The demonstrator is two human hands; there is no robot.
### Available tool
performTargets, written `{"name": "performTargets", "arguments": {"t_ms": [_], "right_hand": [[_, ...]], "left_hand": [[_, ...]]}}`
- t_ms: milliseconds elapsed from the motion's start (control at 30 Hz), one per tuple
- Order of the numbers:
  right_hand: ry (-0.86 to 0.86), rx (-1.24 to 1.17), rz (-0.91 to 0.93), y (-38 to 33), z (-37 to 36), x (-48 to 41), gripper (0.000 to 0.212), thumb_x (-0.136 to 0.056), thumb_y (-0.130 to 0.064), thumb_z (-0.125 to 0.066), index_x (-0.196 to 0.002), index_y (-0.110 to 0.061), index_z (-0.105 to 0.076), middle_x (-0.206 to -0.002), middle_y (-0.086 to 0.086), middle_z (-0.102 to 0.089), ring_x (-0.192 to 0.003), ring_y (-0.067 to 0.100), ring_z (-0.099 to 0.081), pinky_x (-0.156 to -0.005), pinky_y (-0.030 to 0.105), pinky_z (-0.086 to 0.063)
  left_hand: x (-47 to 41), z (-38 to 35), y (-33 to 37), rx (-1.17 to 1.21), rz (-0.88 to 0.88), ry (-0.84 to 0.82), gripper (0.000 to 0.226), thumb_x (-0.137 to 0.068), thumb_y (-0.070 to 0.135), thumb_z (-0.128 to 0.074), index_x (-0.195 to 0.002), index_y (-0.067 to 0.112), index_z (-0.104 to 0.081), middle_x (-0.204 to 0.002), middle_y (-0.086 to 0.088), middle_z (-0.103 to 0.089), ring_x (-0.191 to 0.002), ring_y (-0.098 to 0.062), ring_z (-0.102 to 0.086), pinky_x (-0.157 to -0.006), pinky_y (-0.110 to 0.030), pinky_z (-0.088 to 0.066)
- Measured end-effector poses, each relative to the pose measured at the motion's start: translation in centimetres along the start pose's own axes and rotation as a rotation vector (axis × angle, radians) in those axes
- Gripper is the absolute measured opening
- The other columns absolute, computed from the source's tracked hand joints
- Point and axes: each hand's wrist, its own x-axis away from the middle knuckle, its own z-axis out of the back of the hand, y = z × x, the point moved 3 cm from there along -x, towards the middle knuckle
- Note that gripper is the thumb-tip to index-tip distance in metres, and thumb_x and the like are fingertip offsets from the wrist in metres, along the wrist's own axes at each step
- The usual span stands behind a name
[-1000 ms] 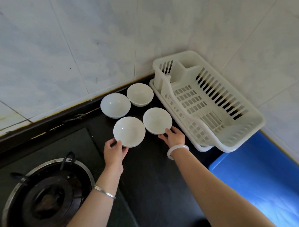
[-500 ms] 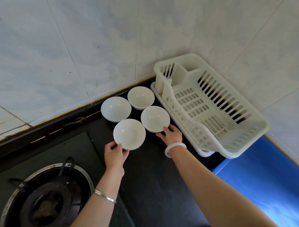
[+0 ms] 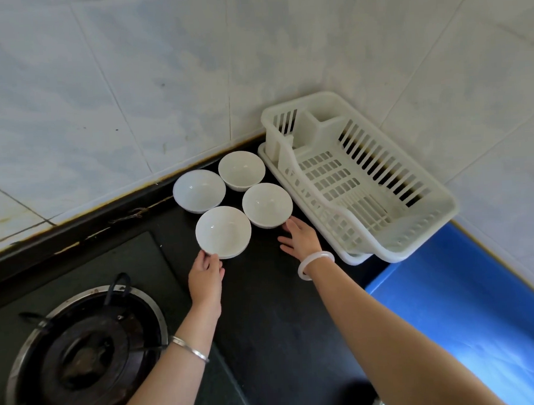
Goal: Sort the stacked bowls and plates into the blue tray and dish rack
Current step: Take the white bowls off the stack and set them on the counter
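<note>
White dish rack (image 3: 359,180) on black desk (image 3: 264,309), spread right hand (image 3: 301,239) touching bowl (image 3: 267,205) beside rack, left hand (image 3: 206,274) at front bowl (image 3: 222,231) farther left, grip unclear, blue tray (image 3: 462,301) just beside rack

The scene is recorded by one head-worn wide-angle camera, directed forward and steeply down from close above the left hand (image 3: 205,274) and right hand (image 3: 301,239).

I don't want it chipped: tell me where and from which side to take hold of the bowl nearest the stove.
Take the near rim of the bowl, thumb inside, fingers under its wall, coming from the near side, where the left hand touches it. It stands mouth up; other bowls crowd its far and right sides.
</note>
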Motion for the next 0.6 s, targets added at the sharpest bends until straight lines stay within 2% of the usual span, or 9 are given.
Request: {"name": "performTargets", "arguments": {"t_ms": [67, 167, 267, 333, 400, 500, 600], "right_hand": [[-0.013, 0.081, 0.052, 0.1, 1.1, 1.3, 0.039, -0.098, -0.027, -0.045, -0.135, -0.018, -0.045, -0.128, 0.004, -0.057, -0.103, 0.021, -0.061, -0.083, 0.031, -0.05], [-0.035, 0.186, 0.112, 0.9, 3.6, 4.2, 0.03, -0.097, -0.029, -0.044, -0.123, -0.02, -0.055, -0.113, -0.001, -0.064, -0.093, 0.015, -0.065, -0.077, 0.028, -0.051], [-0.04, 0.274, 0.168, 2.3, 7.4, 8.1, 0.02, -0.096, -0.031, -0.044, -0.105, -0.027, -0.062, -0.099, -0.004, -0.069, -0.084, 0.011, -0.068, -0.069, 0.023, -0.049], [0.015, 0.357, 0.215, 3.5, 10.5, 10.8, 0.018, -0.096, -0.03, -0.045, -0.096, -0.031, -0.062, -0.092, -0.005, -0.069, -0.077, 0.008, -0.067, -0.065, 0.02, -0.048], [0.104, 0.432, 0.235, 5.0, 13.8, 13.7, 0.018, -0.096, -0.026, -0.045, -0.094, -0.028, -0.063, -0.087, -0.006, -0.069, -0.07, 0.007, -0.065, -0.065, 0.019, -0.048], [0.237, 0.561, 0.22, 7.9, 18.3, 17.5, 0.017, -0.094, -0.022, -0.049, -0.095, -0.022, -0.066, -0.088, -0.001, -0.069, -0.074, 0.014, -0.065, -0.071, 0.024, -0.049], [0.402, 0.738, 0.181, 10.8, 22.3, 20.8, 0.019, -0.092, -0.019, -0.049, -0.095, -0.018, -0.068, -0.094, 0.003, -0.071, -0.088, 0.026, -0.064, -0.074, 0.031, -0.046]], "left_hand": [[1.1, 0.1, -0.6, -0.067, -0.013, -0.031, 0.05, -0.095, 0.014, -0.05, -0.142, 0.011, -0.036, -0.139, -0.01, -0.049, -0.121, -0.024, -0.053, -0.099, -0.033, -0.046], [3.4, 0.1, -1.9, -0.205, -0.059, -0.131, 0.043, -0.095, 0.013, -0.048, -0.137, 0.006, -0.042, -0.134, -0.013, -0.052, -0.114, -0.022, -0.056, -0.095, -0.03, -0.046], [6.7, -0.5, -3.6, -0.436, -0.139, -0.278, 0.035, -0.095, 0.015, -0.048, -0.129, 0.008, -0.052, -0.128, -0.012, -0.057, -0.111, -0.021, -0.058, -0.098, -0.035, -0.047], [9.1, -1.3, -4.9, -0.62, -0.22, -0.376, 0.032, -0.094, 0.018, -0.049, -0.124, 0.012, -0.058, -0.124, -0.009, -0.062, -0.112, -0.02, -0.059, -0.1, -0.037, -0.046], [11.7, -2.2, -6.4, -0.764, -0.302, -0.465, 0.028, -0.094, 0.019, -0.051, -0.119, 0.015, -0.063, -0.118, -0.005, -0.066, -0.106, -0.013, -0.06, -0.093, -0.026, -0.046], [15.6, -3.6, -8.9, -0.894, -0.383, -0.599, 0.026, -0.093, 0.019, -0.052, -0.115, 0.015, -0.066, -0.113, -0.001, -0.068, -0.092, -0.003, -0.057, -0.076, -0.008, -0.038], [19.1, -4.7, -11.1, -0.987, -0.403, -0.71, 0.028, -0.094, 0.021, -0.052, -0.118, 0.018, -0.064, -0.115, 0.0, -0.067, -0.095, -0.001, -0.059, -0.077, -0.008, -0.038]]}}
